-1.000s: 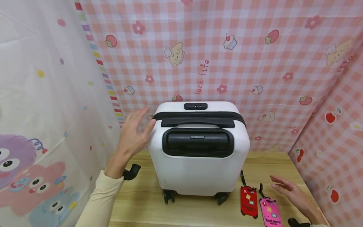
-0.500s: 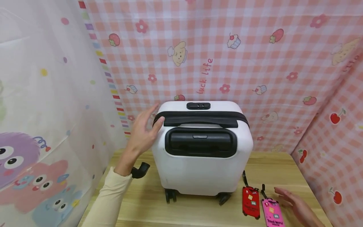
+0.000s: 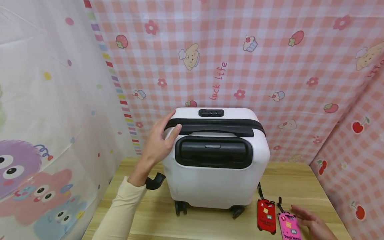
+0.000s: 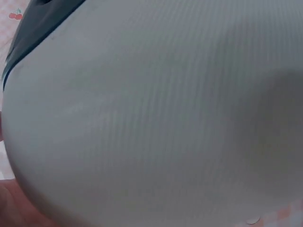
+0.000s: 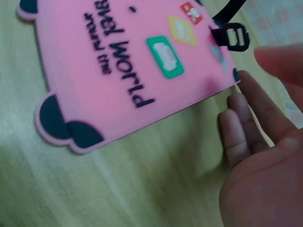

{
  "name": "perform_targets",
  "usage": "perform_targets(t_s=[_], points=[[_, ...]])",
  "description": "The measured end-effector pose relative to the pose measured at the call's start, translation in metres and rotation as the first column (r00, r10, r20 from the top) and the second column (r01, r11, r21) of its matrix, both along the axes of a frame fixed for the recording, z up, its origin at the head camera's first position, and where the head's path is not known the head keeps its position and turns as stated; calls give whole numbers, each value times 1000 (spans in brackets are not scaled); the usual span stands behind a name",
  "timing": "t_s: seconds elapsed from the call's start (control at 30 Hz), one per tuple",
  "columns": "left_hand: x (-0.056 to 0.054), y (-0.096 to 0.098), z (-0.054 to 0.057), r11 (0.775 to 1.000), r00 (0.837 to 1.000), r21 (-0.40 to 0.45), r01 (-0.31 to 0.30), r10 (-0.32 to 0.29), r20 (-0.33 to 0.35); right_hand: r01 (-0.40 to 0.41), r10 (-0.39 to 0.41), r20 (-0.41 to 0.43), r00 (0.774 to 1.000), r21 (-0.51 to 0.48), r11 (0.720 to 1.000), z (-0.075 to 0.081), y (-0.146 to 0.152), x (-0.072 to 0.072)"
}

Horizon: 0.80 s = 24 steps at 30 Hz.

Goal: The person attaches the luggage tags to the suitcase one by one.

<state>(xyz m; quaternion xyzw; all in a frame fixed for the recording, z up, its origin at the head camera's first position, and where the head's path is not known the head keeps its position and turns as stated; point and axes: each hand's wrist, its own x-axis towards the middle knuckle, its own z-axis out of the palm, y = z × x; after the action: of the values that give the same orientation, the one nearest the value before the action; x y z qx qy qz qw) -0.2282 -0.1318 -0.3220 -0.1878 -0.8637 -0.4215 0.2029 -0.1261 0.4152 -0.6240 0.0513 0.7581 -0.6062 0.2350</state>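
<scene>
- Head view: the white suitcase [image 3: 207, 186] stands upright on its black wheels [image 3: 238, 212] in the middle of the frame, its long axis running up and down. The left hand [image 3: 160, 143] rests at its upper left corner, thumb apart from the fingers, pinching nothing. A sideways push there could roll or tip it, I judge, since it stands on wheels.
- Lower right, the pink tag [image 3: 288, 225] lies on the table [image 3: 303, 186], long axis steep, strap end pointing up and slightly left. The red tag [image 3: 266, 216] lies just left of it; a nudge might shove one into the other. The right hand [image 3: 313, 224] is just beside the pink tag.
- Left wrist view: pale shell fills the frame; I cannot tell the finger state from here.
- Right wrist view: the pink tag's long axis climbs from lower left to its strap end, upper right. Thumb and fingers are parted, pinching nothing. Being thin, the tag would probably slide if fingertips fail to get under its edge.
</scene>
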Motion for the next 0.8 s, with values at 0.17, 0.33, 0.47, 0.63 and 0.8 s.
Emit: perform_targets(t_s=[0.17, 0.33, 0.47, 0.63, 0.8], points=[[-2, 5, -5, 999, 1000, 26, 20, -20, 8, 74, -77, 41, 996, 74, 995, -5, -4, 1], [-2, 7, -8, 999, 999, 45, 21, -23, 45, 110, -116, 39, 992, 132, 985, -7, -13, 1], [-4, 6, -10, 999, 998, 40, 23, -25, 64, 147, -162, 72, 984, 177, 973, -10, -21, -2], [-5, 5, -11, 999, 997, 29, 19, -21, 75, 182, -206, 92, 974, 221, 958, -13, -26, -5], [-5, 5, -13, 1000, 998, -8, 21, -21, 59, 174, -199, 59, 978, 295, 940, -15, -29, -6]])
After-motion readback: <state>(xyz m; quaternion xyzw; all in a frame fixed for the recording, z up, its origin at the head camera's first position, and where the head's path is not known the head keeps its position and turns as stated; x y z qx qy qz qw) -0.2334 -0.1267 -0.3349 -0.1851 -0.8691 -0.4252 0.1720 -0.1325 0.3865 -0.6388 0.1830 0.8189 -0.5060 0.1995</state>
